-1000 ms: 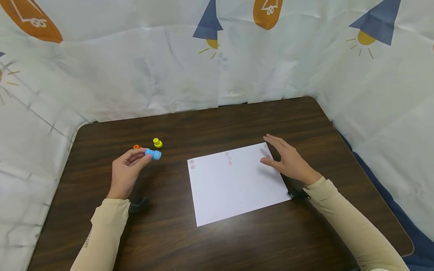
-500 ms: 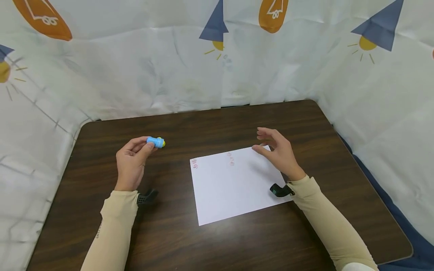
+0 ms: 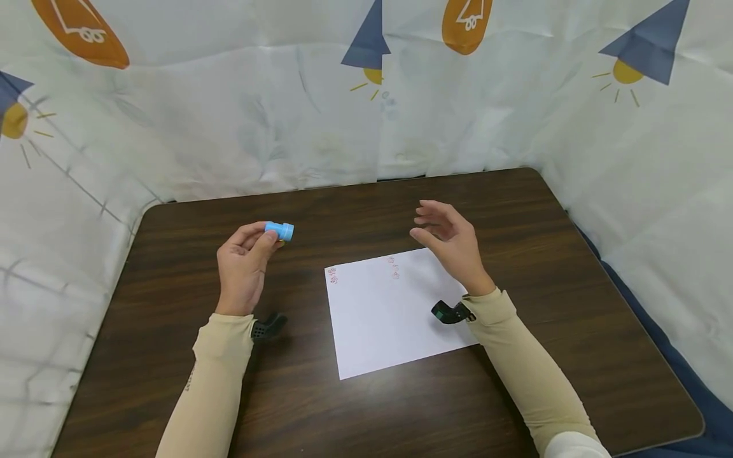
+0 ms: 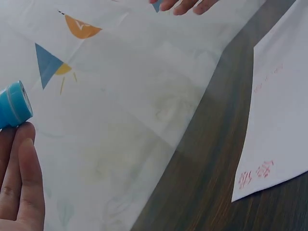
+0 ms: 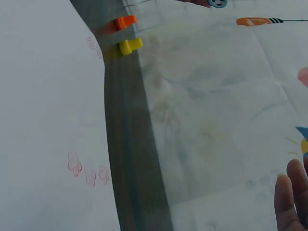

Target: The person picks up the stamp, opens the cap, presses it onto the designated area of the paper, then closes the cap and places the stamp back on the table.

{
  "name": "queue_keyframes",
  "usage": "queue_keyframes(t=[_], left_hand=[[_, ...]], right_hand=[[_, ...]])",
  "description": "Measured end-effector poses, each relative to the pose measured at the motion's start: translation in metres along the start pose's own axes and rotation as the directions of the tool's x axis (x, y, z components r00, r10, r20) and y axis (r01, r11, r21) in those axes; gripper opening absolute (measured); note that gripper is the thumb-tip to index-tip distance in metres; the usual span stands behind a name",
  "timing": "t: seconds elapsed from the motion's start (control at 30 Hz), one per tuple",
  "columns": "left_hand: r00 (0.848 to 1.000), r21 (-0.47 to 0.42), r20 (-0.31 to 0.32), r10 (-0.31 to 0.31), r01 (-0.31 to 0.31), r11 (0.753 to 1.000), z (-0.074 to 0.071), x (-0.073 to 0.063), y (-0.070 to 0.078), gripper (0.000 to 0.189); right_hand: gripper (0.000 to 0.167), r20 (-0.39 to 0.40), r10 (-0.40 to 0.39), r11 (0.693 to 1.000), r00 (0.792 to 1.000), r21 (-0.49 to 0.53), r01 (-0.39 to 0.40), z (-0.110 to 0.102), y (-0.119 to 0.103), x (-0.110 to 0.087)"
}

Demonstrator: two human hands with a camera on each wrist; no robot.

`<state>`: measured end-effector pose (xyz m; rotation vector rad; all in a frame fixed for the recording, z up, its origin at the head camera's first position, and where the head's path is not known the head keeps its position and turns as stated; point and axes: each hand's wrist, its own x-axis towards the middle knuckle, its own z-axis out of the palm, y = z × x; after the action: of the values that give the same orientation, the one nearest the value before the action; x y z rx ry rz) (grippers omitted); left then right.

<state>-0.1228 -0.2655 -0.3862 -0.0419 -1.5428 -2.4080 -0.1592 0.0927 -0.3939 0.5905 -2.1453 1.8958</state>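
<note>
My left hand (image 3: 243,270) pinches a small light-blue stamp (image 3: 279,231) between thumb and fingers, raised over the left of the table. In the right wrist view the round patterned face of that stamp shows at the top edge. My right hand (image 3: 452,245) is in the air above the far right of a white sheet of paper (image 3: 389,331), fingers loosely bent with nothing in them. Small red flower prints (image 3: 393,268) mark the sheet along its far edge. A yellow stamp (image 5: 131,46) and an orange stamp (image 5: 126,22) stand on the table, mostly hidden behind my left hand in the head view.
The dark wood-grain table (image 3: 321,420) has rounded corners. A white printed curtain (image 3: 258,114) hangs behind it and along both sides. Dark wrist cameras (image 3: 450,312) jut from the cuffs over the table and the paper.
My left hand has lifted the blue stamp and carried it right and away from me. The right hand has moved left and farther back, its fingers bending more.
</note>
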Motion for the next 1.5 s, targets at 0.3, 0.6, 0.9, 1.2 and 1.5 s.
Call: queue_keyframes(t=[0.3,0.6,0.9,1.2,1.5], left_hand=[[0.999,0.003,0.022,-0.031,0.031,1.0,0.011,-0.002,-0.01,0.02],[0.998,0.063,0.041,-0.05,0.047,0.997,0.02,-0.004,-0.02,0.02],[0.993,0.12,0.048,-0.107,0.101,0.988,0.025,-0.008,-0.028,0.019],[0.986,0.184,0.048,-0.157,0.145,0.972,0.03,-0.011,-0.034,0.016],[0.982,0.223,0.037,-0.188,0.175,0.959,0.032,-0.014,-0.041,0.015]], right_hand=[[0.05,0.015,-0.013,0.998,1.0,0.067,0.012,0.025,-0.004,0.01],[0.049,0.05,-0.024,0.994,0.998,0.112,0.018,0.047,-0.006,0.017],[0.044,0.093,0.001,0.985,0.996,0.172,-0.017,0.067,-0.004,0.017],[0.043,0.143,0.029,0.981,0.989,0.186,-0.056,0.075,0.001,0.013],[0.04,0.195,0.042,0.985,0.98,0.156,-0.074,0.081,0.005,0.011]])
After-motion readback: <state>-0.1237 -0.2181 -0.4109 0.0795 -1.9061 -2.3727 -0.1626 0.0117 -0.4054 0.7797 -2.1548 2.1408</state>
